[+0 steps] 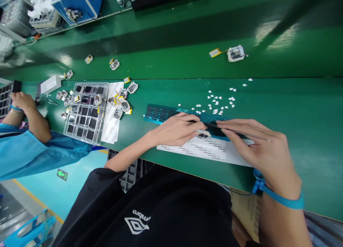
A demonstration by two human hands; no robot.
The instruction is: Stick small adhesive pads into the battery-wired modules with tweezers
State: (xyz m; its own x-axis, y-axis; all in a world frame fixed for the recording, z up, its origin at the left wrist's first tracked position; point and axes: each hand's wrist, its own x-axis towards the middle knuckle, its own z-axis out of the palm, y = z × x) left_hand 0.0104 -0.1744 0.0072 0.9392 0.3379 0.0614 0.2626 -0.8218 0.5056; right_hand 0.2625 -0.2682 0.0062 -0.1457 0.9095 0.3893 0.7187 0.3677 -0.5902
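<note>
My left hand (178,129) has its fingers closed around a small white watch-like housing (204,134) with electronics showing inside. Pinched in my right hand (259,141) is a pair of thin metal tweezers (245,134), whose tips reach toward the housing; what they touch is too small to make out. Under both hands lies a blue film sheet (149,118) carrying rows of black strips. In front of it, nearer my body, is a strip of white printed paper (193,149), partly covered by the right hand.
Small white pieces (215,111) are scattered behind the hands. An open housing (236,54) with a yellow battery (215,53) lies farther back. To the left are several housings (125,105), a clear compartment tray (105,113) and a co-worker's hands (23,101).
</note>
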